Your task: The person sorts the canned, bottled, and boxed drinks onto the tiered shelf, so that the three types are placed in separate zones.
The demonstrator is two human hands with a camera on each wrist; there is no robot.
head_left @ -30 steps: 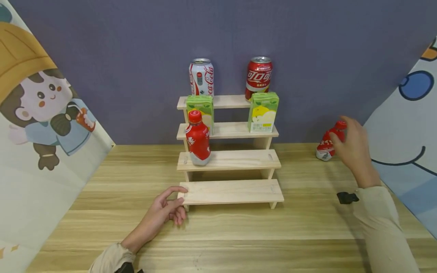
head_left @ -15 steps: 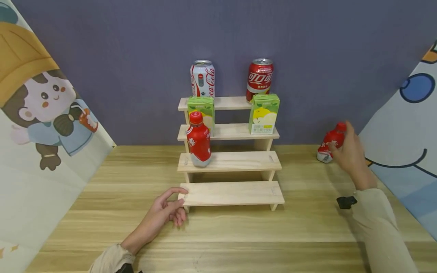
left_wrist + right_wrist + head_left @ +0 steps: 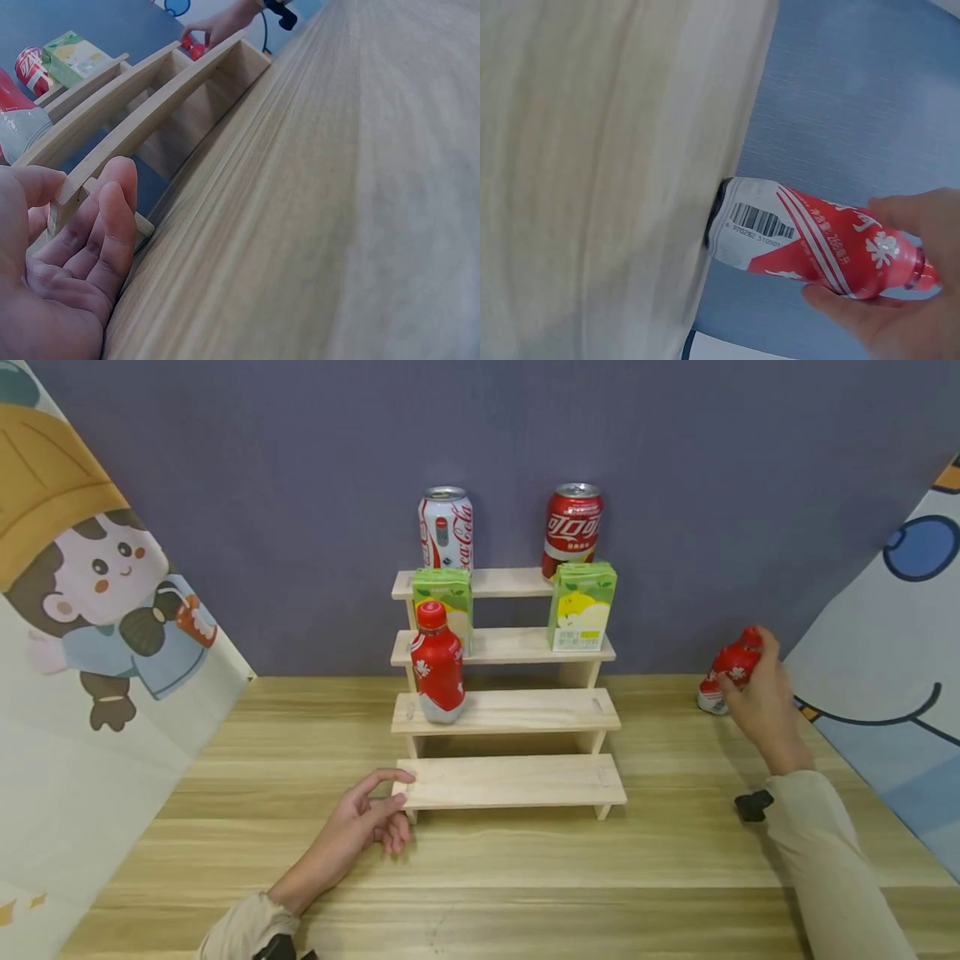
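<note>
Fingers [image 3: 900, 214] of right hand [image 3: 761, 706]: curled round red bottle [image 3: 729, 672], tilted, base on table [image 3: 675, 860] at the purple backdrop. Fingers [image 3: 112, 217] of left hand [image 3: 367, 827]: loosely bent, holding nothing, touching left end of stepped wooden shelf [image 3: 517, 781], lowest step. Second red bottle [image 3: 437, 664]: upright, two steps above.

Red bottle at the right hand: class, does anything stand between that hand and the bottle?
Nothing visible does. The right hand already grips the red bottle, thumb and fingers curled round its upper body near the cap, its base on the table by the blue wall.
</note>
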